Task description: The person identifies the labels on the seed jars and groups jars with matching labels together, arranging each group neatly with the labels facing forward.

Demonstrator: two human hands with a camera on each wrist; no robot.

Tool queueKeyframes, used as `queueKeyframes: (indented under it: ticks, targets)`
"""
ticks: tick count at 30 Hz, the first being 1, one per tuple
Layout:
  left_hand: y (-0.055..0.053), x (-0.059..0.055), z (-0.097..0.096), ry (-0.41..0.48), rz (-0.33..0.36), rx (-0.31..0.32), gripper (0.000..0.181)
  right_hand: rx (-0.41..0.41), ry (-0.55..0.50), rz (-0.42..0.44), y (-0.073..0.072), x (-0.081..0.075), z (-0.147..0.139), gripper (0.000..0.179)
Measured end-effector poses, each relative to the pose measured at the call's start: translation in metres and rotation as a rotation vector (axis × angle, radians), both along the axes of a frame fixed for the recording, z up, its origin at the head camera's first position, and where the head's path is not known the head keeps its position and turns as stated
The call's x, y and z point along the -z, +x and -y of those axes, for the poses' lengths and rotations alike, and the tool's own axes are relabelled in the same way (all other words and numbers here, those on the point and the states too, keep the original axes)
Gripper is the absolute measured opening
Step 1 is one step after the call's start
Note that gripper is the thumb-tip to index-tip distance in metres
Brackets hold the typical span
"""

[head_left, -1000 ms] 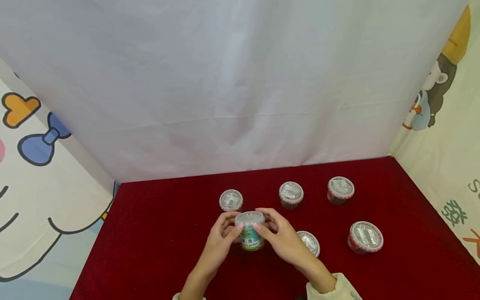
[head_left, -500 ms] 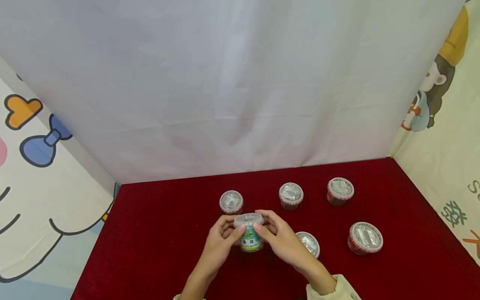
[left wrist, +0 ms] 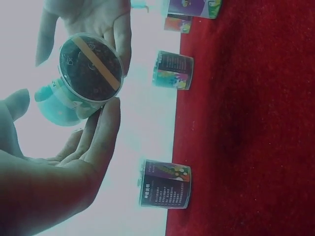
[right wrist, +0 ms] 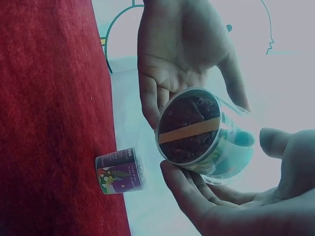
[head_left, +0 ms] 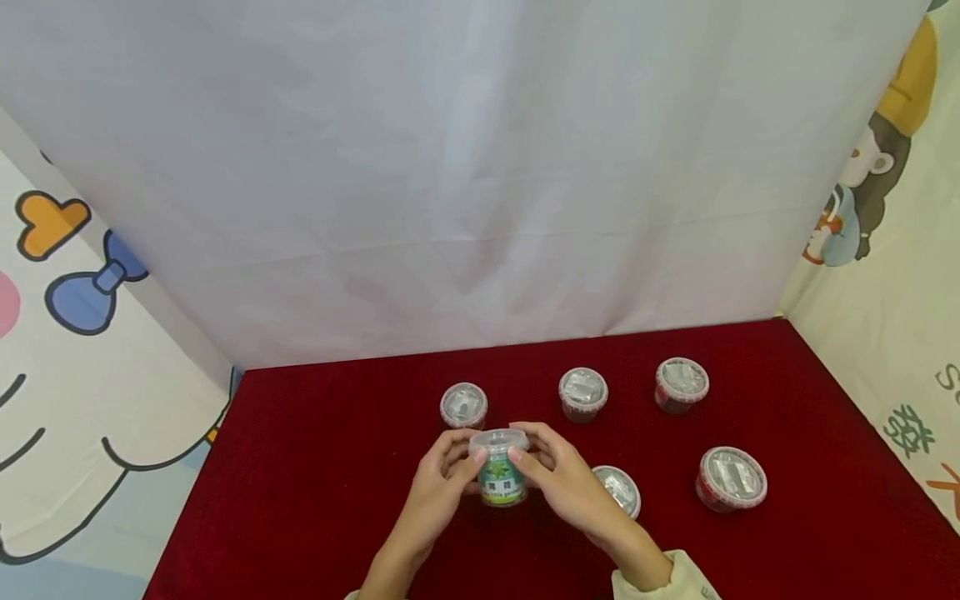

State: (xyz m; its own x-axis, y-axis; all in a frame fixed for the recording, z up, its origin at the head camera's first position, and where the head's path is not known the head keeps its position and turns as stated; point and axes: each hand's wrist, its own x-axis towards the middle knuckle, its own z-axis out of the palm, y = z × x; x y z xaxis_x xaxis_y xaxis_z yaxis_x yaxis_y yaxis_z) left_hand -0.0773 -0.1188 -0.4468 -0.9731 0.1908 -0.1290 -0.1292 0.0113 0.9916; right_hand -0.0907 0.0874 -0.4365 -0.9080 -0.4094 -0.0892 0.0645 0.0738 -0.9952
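Holding a green-labelled tub (head_left: 501, 481) in both hands (head_left: 439, 477) (head_left: 558, 473) above red cloth (head_left: 330, 467)

We have tilted the cup (head_left: 502, 468) slightly, so its top (head_left: 498, 438) looks flatter and its label (head_left: 498, 485) shows more.

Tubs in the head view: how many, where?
6: held tub between left hand and right hand; back-left tub; back-middle tub; back-right tub; front-right tub; one tub partly behind right forearm. Others may be hidden.
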Motion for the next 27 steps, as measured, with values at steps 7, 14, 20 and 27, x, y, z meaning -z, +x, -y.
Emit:
queueKeyframes:
  ticks: [7, 14, 20, 27]
  targets:
    - [-0.002, -0.001, 0.001, 0.003, -0.001, -0.024, 0.045, -0.002, 0.01, 0.015, -0.003, 0.001, 0.002, 0.052]
    - [-0.007, -0.002, 0.01, -0.009, -0.004, -0.031, 0.043, -0.029, -0.003, 0.013, -0.007, -0.002, 0.007, 0.052]
    - [-0.008, -0.005, 0.027, -0.026, 0.002, -0.02, 0.044, -0.059, 0.011, -0.02, -0.013, 0.0, 0.02, 0.051]
    - [-0.011, -0.005, 0.045, -0.055, 0.005, -0.046, 0.042, -0.074, 0.04, -0.064, -0.02, 0.001, 0.039, 0.052]
